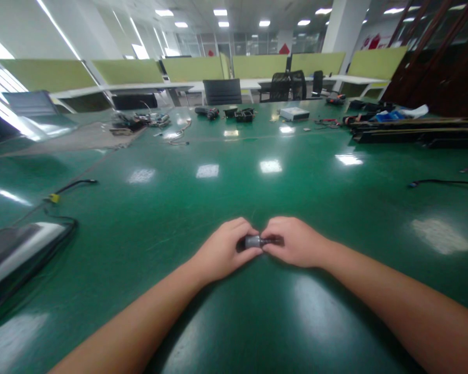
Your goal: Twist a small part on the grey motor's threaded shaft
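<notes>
Low over the green table (234, 192), my two hands meet around a small grey cylinder (252, 241) that lies sideways. My left hand (228, 246) curls around its left end, with thumb and fingers closed on it. A thin dark piece (272, 240) extends from the cylinder's right end into my right hand (294, 241), whose fingers are closed around it. The fingertips of both hands almost touch. What exactly the part is cannot be made out, and its ends are partly hidden by the fingers.
At the left edge lies a grey-and-white device (42, 236) with a black cable. Another cable with a yellow tag (54, 198) is behind it. Electronic parts (152, 120), a silver box (294, 114) and stacked dark strips (413, 132) sit toward the far side. Chairs stand beyond.
</notes>
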The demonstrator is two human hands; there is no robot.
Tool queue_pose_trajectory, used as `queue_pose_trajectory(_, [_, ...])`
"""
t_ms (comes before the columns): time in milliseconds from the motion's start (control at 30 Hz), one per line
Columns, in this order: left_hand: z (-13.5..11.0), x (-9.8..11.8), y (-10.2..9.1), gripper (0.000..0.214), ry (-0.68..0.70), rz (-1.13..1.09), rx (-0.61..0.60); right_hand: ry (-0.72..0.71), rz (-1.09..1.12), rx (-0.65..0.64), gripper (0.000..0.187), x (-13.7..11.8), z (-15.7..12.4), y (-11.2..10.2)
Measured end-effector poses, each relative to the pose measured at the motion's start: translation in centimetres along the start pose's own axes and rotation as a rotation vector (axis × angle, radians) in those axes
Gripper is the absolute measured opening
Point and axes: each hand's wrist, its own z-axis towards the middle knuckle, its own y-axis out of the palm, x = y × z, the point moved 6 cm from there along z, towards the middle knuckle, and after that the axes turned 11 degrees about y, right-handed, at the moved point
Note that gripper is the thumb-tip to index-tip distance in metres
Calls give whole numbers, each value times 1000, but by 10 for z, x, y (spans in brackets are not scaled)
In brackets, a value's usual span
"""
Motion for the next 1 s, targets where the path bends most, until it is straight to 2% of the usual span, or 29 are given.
queue_pose_trajectory(567, [0, -1, -3, 19, -21, 13, -9, 7, -29, 3, 6, 3, -4, -5])
queue_pose_trajectory(1000, [-3, -4, -2, 22, -32, 2, -22, 101, -15, -86, 7, 26, -10, -23])
